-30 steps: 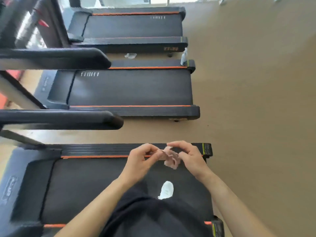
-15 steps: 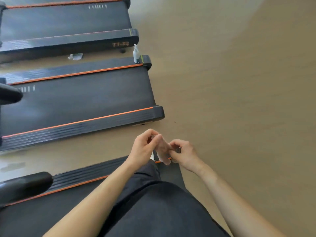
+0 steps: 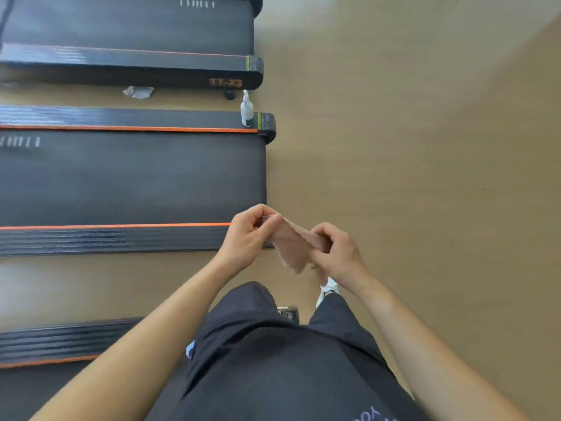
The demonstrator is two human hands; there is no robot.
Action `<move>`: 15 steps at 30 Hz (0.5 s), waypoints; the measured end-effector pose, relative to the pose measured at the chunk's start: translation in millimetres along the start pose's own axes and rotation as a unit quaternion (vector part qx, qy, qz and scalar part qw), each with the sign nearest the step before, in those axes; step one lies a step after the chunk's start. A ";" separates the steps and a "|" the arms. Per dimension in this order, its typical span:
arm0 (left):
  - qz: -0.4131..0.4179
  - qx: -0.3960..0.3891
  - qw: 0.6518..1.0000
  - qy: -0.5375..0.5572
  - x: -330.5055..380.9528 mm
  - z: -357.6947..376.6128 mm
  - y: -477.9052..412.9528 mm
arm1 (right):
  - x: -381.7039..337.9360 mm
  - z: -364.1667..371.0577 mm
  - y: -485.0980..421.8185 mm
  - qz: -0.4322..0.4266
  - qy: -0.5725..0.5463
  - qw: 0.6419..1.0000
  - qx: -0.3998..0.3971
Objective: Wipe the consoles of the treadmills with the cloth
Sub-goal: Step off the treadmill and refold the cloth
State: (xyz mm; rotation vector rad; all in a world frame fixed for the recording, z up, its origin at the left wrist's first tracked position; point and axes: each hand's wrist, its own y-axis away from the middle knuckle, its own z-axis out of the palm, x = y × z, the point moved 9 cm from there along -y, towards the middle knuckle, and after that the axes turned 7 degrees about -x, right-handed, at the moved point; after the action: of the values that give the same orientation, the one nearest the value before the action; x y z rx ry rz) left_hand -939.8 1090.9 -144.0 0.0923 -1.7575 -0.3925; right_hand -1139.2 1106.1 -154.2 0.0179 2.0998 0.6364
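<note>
A small pinkish cloth (image 3: 296,246) is stretched between my two hands in front of my body. My left hand (image 3: 247,238) pinches its upper left corner and my right hand (image 3: 338,253) grips its right side. The cloth hangs over the rear end of the middle treadmill (image 3: 127,177), a black belt with orange stripes. No treadmill console is in view.
A white spray bottle (image 3: 246,109) stands on the middle treadmill's far side rail near its rear end. A crumpled white wipe (image 3: 139,92) lies on the floor between that treadmill and the far treadmill (image 3: 127,28). The near treadmill (image 3: 60,344) is under my legs. Tan floor (image 3: 425,147) spreads to the right.
My view has swung toward the treadmills' rear ends, so the handrails have left the frame. My hands have pulled the bunched cloth out flatter between them.
</note>
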 end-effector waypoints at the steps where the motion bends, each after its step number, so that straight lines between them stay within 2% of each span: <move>1: 0.000 0.023 1.000 0.000 -13.5 8.6 -23.1 | 18.8 -11.5 -24.7 -0.013 0.014 1.000 -0.001; 4: 0.011 0.102 0.995 0.002 -56.7 38.8 -95.4 | 83.9 -46.7 -103.4 -0.065 0.004 0.997 -0.039; 7: -0.008 0.167 0.986 0.023 -84.5 71.2 -154.3 | 133.0 -87.2 -177.7 -0.101 0.048 0.989 -0.097; 12: -0.062 0.200 0.978 0.009 -63.8 95.6 -209.4 | 143.0 -161.7 -263.8 -0.097 0.086 0.984 -0.124; 15: -0.096 0.248 0.964 0.019 -54.4 95.6 -248.3 | 131.4 -190.8 -322.9 -0.104 0.114 0.975 -0.159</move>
State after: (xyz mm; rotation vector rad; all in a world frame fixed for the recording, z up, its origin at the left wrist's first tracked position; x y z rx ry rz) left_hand -1056.7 892.9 -288.5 0.6279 -1.7803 -0.0786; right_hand -1292.8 776.2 -313.8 -0.4682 2.1560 0.8711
